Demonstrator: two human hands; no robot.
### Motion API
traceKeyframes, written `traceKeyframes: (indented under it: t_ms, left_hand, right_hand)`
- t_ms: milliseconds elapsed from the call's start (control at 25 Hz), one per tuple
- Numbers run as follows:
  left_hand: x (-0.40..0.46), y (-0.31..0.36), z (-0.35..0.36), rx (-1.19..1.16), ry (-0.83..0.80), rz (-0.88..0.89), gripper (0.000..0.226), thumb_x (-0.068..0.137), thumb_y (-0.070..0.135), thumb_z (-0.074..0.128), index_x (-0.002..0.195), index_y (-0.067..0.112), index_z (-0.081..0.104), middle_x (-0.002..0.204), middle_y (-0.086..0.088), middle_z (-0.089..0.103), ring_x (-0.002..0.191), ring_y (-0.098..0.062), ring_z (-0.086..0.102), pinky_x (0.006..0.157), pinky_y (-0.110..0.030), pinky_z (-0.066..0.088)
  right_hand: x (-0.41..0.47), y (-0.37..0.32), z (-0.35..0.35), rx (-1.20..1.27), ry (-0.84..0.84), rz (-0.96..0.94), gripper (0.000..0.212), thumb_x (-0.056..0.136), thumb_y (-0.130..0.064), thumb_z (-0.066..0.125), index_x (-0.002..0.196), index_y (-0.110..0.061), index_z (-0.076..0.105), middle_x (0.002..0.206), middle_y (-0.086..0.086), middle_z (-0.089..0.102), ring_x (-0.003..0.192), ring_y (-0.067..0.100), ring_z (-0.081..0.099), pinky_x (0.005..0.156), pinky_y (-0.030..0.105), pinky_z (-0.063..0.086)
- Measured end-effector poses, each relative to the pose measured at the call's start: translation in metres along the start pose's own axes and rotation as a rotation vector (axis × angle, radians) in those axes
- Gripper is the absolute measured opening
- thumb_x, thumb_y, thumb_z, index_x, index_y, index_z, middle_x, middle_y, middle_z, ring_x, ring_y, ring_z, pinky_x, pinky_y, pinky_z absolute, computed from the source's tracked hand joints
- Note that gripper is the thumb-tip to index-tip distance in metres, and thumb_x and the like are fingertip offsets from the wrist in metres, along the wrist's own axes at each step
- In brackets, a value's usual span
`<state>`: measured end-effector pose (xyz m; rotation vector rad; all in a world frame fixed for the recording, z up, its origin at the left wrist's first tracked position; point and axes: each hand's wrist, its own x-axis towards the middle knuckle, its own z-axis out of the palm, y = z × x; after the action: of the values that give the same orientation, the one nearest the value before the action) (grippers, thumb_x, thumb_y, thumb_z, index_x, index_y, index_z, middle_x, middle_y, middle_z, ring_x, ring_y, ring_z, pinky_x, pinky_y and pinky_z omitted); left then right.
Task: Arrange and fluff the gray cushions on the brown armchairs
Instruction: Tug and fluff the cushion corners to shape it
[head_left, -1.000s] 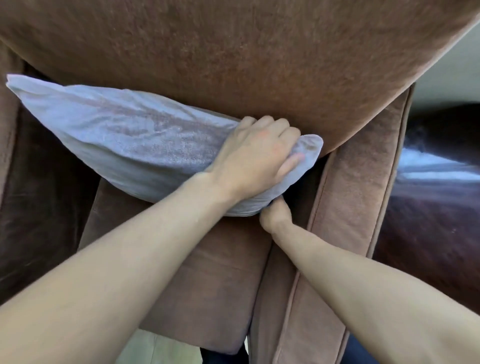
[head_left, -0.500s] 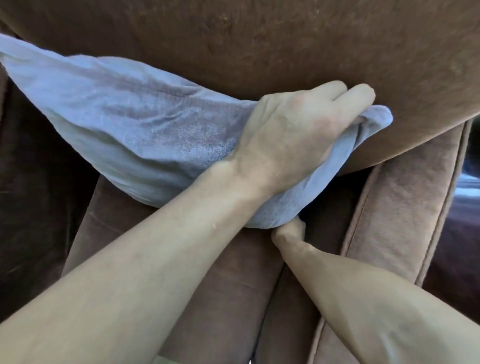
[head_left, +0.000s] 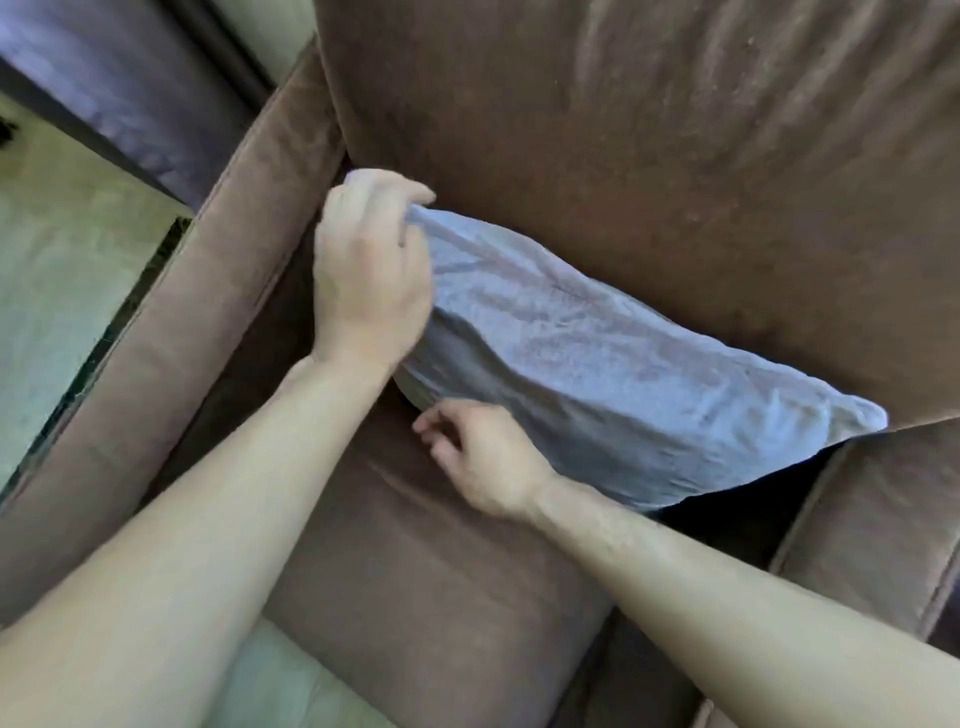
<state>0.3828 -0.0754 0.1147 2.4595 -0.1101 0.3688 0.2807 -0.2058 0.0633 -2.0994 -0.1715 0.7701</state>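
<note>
The gray cushion (head_left: 597, 358) leans along the backrest (head_left: 675, 156) of the brown armchair (head_left: 415, 571), its long edge running from upper left down to lower right, with its right corner pressed against the backrest just above the right armrest (head_left: 883, 519). Its left end sits close to the left armrest (head_left: 208, 312), leaving only a narrow, shadowed gap there, while the seat cushion in front lies bare and open between the two forearms. A dark pocket shows under the cushion's lower right edge, and what lies in it cannot be made out. Beyond the left armrest a pale floor (head_left: 67, 270) and a dark strip of furniture or wall appear, cut off by the frame and too blurred to identify. The chair's front edge and both elbows run out of view at the bottom. The left hand (head_left: 369, 270) is curled over the cushion's upper left corner, fingers bent and closed on a pinch of the fabric, the thumb side hidden behind the knuckles. The right hand (head_left: 483, 457) hovers low at the cushion's bottom left edge, fingers loosely apart and slightly curled; motion blur makes it hard to say whether the fingertips touch the fabric or the seat, and it grips nothing visible
</note>
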Motion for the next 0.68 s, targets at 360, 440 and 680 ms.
traceKeyframes:
  t_ms: [360, 440, 680]
  left_hand:
    - [-0.084, -0.193, 0.054, -0.495, 0.008, -1.142, 0.057, 0.085, -0.016, 0.029, 0.105, 0.012, 0.074, 0.107, -0.006, 0.071, 0.112, -0.029, 0.069, 0.103, -0.048, 0.054]
    - [-0.089, -0.215, 0.087, -0.481, -0.094, -1.069, 0.06, 0.084, -0.017, 0.031, 0.117, 0.013, 0.073, 0.116, -0.005, 0.072, 0.118, -0.023, 0.066, 0.11, -0.041, 0.049]
    - [-0.115, -0.234, 0.118, -0.188, -0.413, -0.724, 0.032, 0.092, 0.005, 0.06, 0.117, 0.02, 0.075, 0.109, -0.003, 0.075, 0.102, -0.021, 0.066, 0.089, -0.026, 0.046]
  right_hand:
    - [0.141, -0.086, -0.078, -0.714, 0.482, -0.191, 0.037, 0.1, -0.038, 0.052, 0.124, -0.01, 0.062, 0.118, 0.016, 0.061, 0.111, 0.035, 0.052, 0.099, 0.039, 0.038]
    - [0.149, -0.074, -0.068, -0.751, 0.529, -0.235, 0.034, 0.102, -0.036, 0.049, 0.114, -0.01, 0.067, 0.11, 0.016, 0.065, 0.104, 0.035, 0.055, 0.092, 0.039, 0.038]
    - [0.155, -0.07, -0.081, -0.486, 0.732, -0.327, 0.029, 0.098, -0.038, 0.051, 0.105, -0.016, 0.068, 0.098, 0.002, 0.07, 0.088, 0.017, 0.061, 0.08, 0.032, 0.045]
